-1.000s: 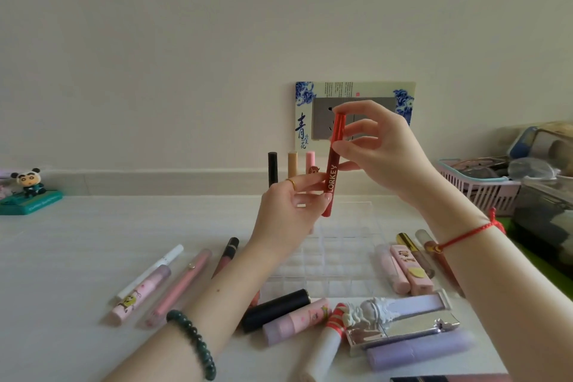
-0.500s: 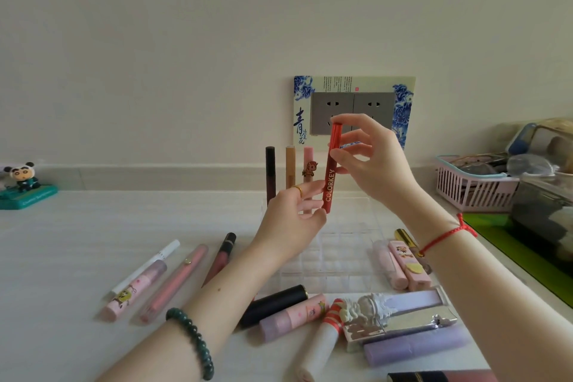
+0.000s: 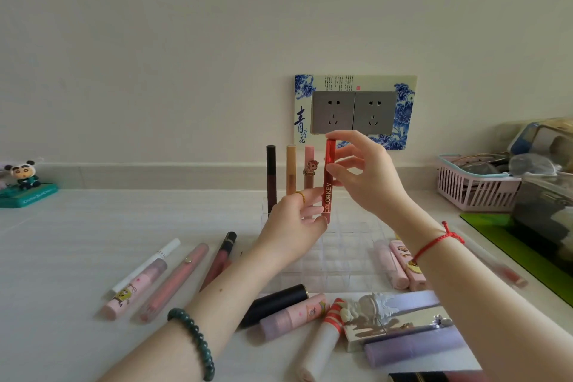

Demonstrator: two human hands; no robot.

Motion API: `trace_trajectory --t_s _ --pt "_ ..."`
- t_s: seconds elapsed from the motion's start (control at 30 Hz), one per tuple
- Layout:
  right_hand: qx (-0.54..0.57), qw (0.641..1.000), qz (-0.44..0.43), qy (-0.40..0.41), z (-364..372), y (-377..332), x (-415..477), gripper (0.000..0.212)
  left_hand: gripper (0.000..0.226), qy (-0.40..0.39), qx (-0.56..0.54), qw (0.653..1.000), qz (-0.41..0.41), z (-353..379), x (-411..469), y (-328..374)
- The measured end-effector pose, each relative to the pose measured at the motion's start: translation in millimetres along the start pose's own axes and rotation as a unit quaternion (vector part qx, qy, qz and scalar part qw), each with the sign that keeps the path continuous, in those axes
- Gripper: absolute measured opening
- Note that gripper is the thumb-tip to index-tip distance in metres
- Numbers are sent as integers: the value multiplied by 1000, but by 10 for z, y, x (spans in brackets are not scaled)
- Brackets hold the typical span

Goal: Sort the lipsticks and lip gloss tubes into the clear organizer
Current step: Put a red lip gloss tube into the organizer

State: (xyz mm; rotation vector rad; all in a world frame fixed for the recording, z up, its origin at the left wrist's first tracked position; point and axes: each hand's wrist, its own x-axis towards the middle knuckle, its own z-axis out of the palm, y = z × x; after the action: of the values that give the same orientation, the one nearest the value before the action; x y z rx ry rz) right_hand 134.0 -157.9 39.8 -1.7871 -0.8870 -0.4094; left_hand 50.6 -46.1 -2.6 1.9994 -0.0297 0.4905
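The slim red lip gloss tube with white lettering [image 3: 328, 186] is held nearly upright at the back row of the clear plastic gridded organizer [image 3: 350, 248], just right of the dark brown tube [image 3: 271, 177], tan tube [image 3: 290, 167] and pink tube [image 3: 309, 164] standing there. The right hand [image 3: 366, 177] pinches its cap end and the left hand [image 3: 294, 226] pinches its foot. This looks like the seating step; next, lower it straight into the free cell and let go. More loose tubes wait on the white desk [image 3: 77, 242]
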Motion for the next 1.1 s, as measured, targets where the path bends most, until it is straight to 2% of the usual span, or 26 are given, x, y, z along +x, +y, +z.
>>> trace_trajectory --t_s 1.1 --pt "1 998 39 -39 22 100 -8 43 44 -3 8 1000 10 -6 15 -38"
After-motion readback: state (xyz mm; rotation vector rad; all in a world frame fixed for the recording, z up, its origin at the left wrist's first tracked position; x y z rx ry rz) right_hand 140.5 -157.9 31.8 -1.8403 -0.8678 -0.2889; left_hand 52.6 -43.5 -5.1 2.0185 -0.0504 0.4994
